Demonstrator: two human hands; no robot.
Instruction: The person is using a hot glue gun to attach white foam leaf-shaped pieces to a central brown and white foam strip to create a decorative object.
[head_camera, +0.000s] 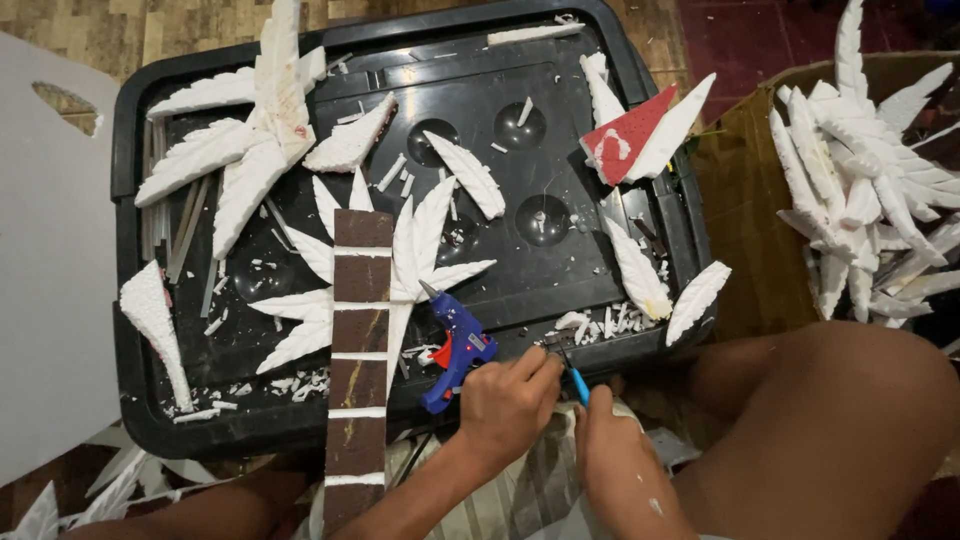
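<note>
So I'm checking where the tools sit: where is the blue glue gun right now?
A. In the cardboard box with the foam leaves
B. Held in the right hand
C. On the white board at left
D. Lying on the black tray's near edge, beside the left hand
D: the blue glue gun lies on the black tray at its near edge, just beside the left hand; neither hand grips it.

Single head-worn view, looking steeply down from above, close range, black tray lid (140, 130) filling the frame, knees at bottom edge
</note>
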